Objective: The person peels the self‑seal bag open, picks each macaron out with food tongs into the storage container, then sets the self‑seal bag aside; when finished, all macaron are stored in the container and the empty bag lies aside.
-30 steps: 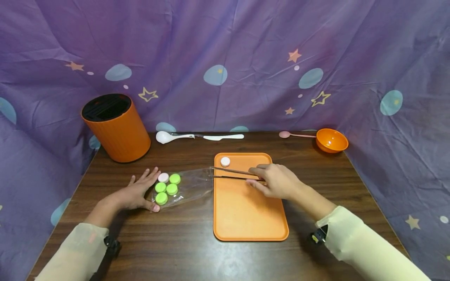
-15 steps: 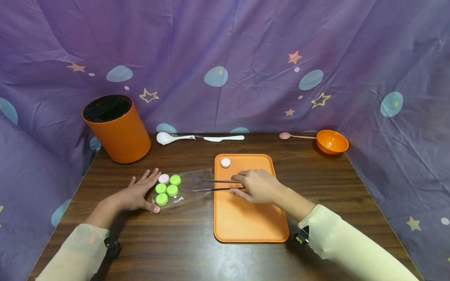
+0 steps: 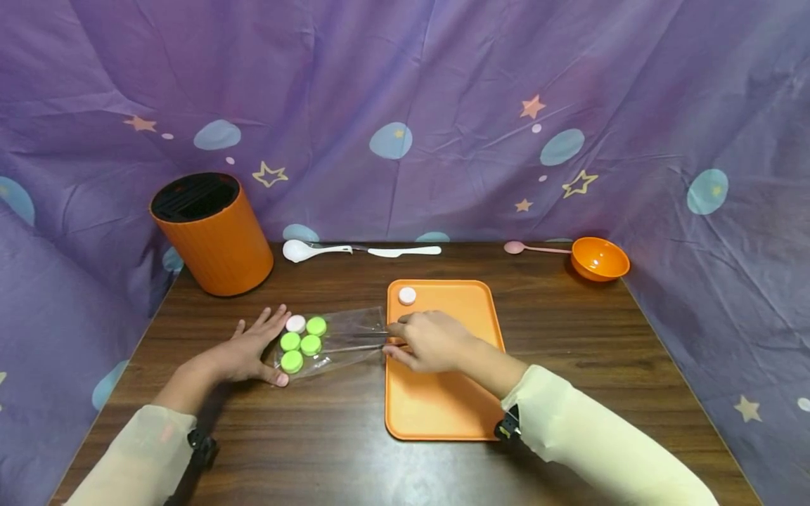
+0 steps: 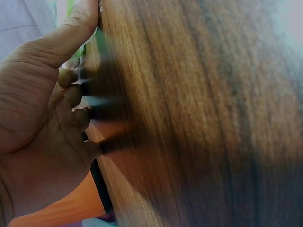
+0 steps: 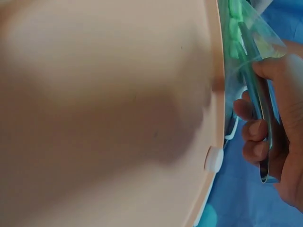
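Observation:
A clear plastic bag (image 3: 344, 341) lies on the wooden table, holding several green caps (image 3: 300, 344) and one pale pink cap (image 3: 294, 323). My left hand (image 3: 243, 350) rests flat on the bag's closed end, fingers straight, thumb beside the lowest green cap. My right hand (image 3: 427, 341) grips metal tweezers (image 3: 354, 341), whose tips reach inside the bag's open mouth toward the caps. In the right wrist view the tweezers (image 5: 258, 101) run along my fingers into the bag (image 5: 246, 42). A single pale pink cap (image 3: 407, 296) sits on the orange tray (image 3: 443, 407) at its far left corner.
An orange cylinder with a black slotted top (image 3: 211, 235) stands at the back left. A white spoon (image 3: 304, 249) and white knife (image 3: 405, 250) lie along the back edge. An orange bowl (image 3: 598, 258) and pink spoon (image 3: 528, 247) sit at the back right. Purple cloth surrounds the table.
My right hand has carried the tweezers leftward off the tray and their tips have entered the bag's mouth. My left hand and the caps have stayed in place.

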`<state>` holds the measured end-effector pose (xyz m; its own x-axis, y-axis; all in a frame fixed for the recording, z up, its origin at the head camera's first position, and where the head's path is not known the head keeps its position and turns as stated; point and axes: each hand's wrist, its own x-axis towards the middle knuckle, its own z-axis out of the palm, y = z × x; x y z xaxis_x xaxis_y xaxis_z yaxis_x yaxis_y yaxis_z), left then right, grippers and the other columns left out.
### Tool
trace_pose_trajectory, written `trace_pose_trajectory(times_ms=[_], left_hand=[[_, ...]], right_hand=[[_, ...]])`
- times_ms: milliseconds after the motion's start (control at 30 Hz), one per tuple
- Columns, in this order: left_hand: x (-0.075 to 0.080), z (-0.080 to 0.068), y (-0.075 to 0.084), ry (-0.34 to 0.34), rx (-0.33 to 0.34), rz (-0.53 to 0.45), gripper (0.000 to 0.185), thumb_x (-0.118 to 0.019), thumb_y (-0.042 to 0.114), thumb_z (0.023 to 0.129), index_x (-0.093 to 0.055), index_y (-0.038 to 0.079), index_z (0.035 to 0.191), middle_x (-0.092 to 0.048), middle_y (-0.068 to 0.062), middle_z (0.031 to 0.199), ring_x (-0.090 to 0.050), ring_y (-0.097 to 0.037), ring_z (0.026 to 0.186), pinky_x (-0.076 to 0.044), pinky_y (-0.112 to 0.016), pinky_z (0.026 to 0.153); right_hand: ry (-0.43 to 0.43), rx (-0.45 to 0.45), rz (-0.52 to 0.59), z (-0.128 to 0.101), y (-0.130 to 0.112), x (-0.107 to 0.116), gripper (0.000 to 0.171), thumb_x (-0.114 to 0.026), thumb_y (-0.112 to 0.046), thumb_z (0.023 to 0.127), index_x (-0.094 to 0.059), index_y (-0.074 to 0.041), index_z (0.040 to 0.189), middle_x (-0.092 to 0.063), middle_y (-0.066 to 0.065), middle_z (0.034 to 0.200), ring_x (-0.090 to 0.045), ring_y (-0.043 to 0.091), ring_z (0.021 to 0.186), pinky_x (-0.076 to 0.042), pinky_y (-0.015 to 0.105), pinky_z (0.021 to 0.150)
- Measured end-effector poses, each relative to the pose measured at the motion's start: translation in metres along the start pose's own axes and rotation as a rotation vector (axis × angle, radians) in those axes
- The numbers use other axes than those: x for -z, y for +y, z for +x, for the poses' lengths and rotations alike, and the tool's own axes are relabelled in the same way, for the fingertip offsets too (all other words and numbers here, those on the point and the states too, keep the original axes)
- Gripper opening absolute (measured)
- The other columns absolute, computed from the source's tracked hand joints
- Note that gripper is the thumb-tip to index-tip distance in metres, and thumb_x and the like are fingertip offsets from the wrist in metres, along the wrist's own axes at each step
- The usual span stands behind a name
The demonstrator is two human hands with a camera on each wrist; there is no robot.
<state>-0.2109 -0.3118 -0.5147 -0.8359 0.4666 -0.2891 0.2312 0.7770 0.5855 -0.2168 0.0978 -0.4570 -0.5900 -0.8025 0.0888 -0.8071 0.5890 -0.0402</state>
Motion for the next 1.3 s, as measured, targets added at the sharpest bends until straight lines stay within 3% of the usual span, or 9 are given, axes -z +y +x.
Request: trace_pose_trajectory(times_ms=[100, 367, 467, 633, 833, 1133, 1300], left_hand=[[0.001, -0.002, 0.007, -0.001, 0.004, 0.005, 0.147, -0.090, 0.073, 0.073, -0.011, 0.008, 0.178, 0.003, -0.022, 0.186, 0.012, -0.052, 0.171, 0.013, -0.086, 0.125], [0.007, -0.013, 0.029, -0.008, -0.040, -0.076, 0.141, -0.094, 0.055, 0.079, -0.009, 0.001, 0.177, 0.006, -0.028, 0.184, 0.017, -0.056, 0.167, 0.018, -0.087, 0.120], [0.007, -0.013, 0.029, -0.013, -0.035, -0.078, 0.141, -0.092, 0.060, 0.078, -0.009, 0.001, 0.177, 0.007, -0.028, 0.184, 0.017, -0.056, 0.167, 0.019, -0.086, 0.121], [0.001, -0.003, 0.012, -0.006, 0.001, -0.016, 0.145, -0.089, 0.071, 0.075, -0.009, 0.008, 0.178, 0.005, -0.021, 0.186, 0.014, -0.051, 0.171, 0.015, -0.083, 0.126], [-0.005, 0.003, -0.002, 0.006, -0.008, -0.002, 0.145, -0.090, 0.071, 0.074, -0.010, 0.010, 0.179, 0.005, -0.020, 0.187, 0.014, -0.050, 0.171, 0.015, -0.084, 0.125], [-0.003, -0.001, 0.006, 0.014, -0.010, -0.013, 0.149, -0.090, 0.074, 0.071, -0.012, 0.007, 0.178, 0.002, -0.024, 0.186, 0.011, -0.053, 0.170, 0.013, -0.086, 0.124], [0.002, -0.006, 0.014, 0.011, -0.032, -0.032, 0.144, -0.089, 0.070, 0.075, -0.011, 0.006, 0.178, 0.004, -0.024, 0.186, 0.013, -0.054, 0.170, 0.015, -0.086, 0.124]], right_hand=[[-0.006, -0.001, -0.013, 0.004, -0.003, -0.002, 0.031, -0.063, -0.045, 0.110, -0.071, -0.017, 0.099, -0.069, -0.004, 0.083, -0.067, 0.012, 0.067, -0.060, 0.038, 0.061], [-0.039, -0.031, -0.009, 0.010, -0.009, -0.005, 0.039, -0.060, -0.048, 0.111, -0.077, -0.013, 0.120, -0.077, -0.001, 0.094, -0.077, 0.017, 0.080, -0.065, 0.042, 0.068], [-0.037, -0.025, -0.008, 0.011, -0.010, -0.006, 0.035, -0.061, -0.047, 0.111, -0.076, -0.014, 0.112, -0.074, -0.002, 0.089, -0.074, 0.016, 0.075, -0.064, 0.041, 0.065], [-0.009, 0.001, -0.025, 0.012, -0.011, -0.008, 0.032, -0.063, -0.045, 0.111, -0.068, -0.017, 0.097, -0.069, -0.003, 0.082, -0.070, 0.014, 0.070, -0.061, 0.040, 0.060], [0.016, 0.026, -0.050, 0.008, -0.010, -0.007, 0.032, -0.063, -0.045, 0.111, -0.069, -0.017, 0.098, -0.069, -0.005, 0.083, -0.069, 0.013, 0.068, -0.060, 0.038, 0.058], [0.047, 0.029, -0.075, -0.004, -0.003, 0.003, 0.030, -0.064, -0.045, 0.111, -0.074, -0.019, 0.100, -0.069, -0.006, 0.086, -0.067, 0.010, 0.066, -0.060, 0.036, 0.057], [0.050, 0.029, -0.086, -0.010, 0.004, 0.010, 0.030, -0.064, -0.043, 0.111, -0.078, -0.016, 0.112, -0.072, -0.003, 0.091, -0.071, 0.014, 0.072, -0.062, 0.038, 0.060]])
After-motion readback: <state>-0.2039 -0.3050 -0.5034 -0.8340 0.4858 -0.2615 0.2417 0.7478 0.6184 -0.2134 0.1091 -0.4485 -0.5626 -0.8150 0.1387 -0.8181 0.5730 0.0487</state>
